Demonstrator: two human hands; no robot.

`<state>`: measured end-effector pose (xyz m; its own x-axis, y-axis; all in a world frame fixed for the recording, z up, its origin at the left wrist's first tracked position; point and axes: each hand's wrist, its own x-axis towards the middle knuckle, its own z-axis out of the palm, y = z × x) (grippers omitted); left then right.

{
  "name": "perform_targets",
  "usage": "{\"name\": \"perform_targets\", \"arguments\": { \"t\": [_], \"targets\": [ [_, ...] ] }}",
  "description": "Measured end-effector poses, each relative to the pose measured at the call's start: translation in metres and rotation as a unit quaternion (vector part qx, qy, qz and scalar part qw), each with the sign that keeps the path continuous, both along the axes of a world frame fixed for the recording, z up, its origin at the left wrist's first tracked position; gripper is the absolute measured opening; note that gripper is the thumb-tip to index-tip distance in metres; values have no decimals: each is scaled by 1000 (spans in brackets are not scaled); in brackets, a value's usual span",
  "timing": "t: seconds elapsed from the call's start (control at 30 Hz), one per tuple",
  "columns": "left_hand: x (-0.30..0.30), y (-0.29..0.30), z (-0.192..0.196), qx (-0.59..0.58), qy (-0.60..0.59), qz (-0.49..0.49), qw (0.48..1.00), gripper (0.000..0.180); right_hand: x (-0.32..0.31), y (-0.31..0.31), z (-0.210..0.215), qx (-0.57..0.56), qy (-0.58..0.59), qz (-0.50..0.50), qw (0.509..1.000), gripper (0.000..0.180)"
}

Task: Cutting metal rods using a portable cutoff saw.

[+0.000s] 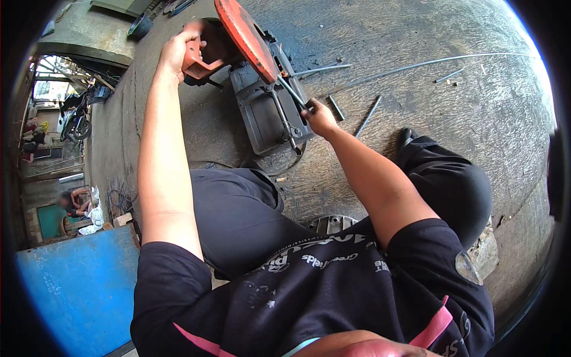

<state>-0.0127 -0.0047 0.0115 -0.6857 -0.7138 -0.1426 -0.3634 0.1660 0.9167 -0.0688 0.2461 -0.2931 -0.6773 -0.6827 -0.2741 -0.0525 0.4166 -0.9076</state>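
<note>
Grey rod [291, 91], slanting down-right, in right hand [322, 118]

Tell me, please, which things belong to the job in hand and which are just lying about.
In use:
red-guarded saw, left hand on its handle
metal rod, in right hand

Apparently lying about:
loose dark rod
short bar

Black short-sleeved shirt [309, 309] with pink trim [435, 326] and white lettering [327, 260], dark trousers [443, 181]

one cut-off saw [254, 89], one hand-held rod [291, 90], one blue panel [89, 285]
</note>
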Motion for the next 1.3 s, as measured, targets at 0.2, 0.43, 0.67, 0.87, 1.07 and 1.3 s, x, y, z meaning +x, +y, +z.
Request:
{"name": "perform_targets", "arguments": {
  "t": [0.2, 0.43, 0.67, 0.87, 1.07, 1.3],
  "targets": [
    [-3, 0, -2, 10, 1, 6, 1000, 41, -6, -8, -26, -18, -134, -56, 989, 32],
    [1, 1, 0, 8, -2, 5, 1000, 42, -2, -5, -5, -24, -167, -40, 985, 22],
    [0, -2, -1, 14, -1, -1, 1000, 42, 0, -5, -3, -42, -93, -30, 994, 19],
    [-2, 0, -2, 11, 5, 3, 1000, 43, -1, -7, 1, -85, -127, -44, 987, 17],
    [0, -4, -1, 8, -3, 5, 1000, 33, -11, -4, 5, -48, -236, -7, 970, 16],
    [-1, -2, -1, 10, -11, 4, 1000, 33, -9, -5, 4, -55, -177, -15, 983, 16]
  ]
}}
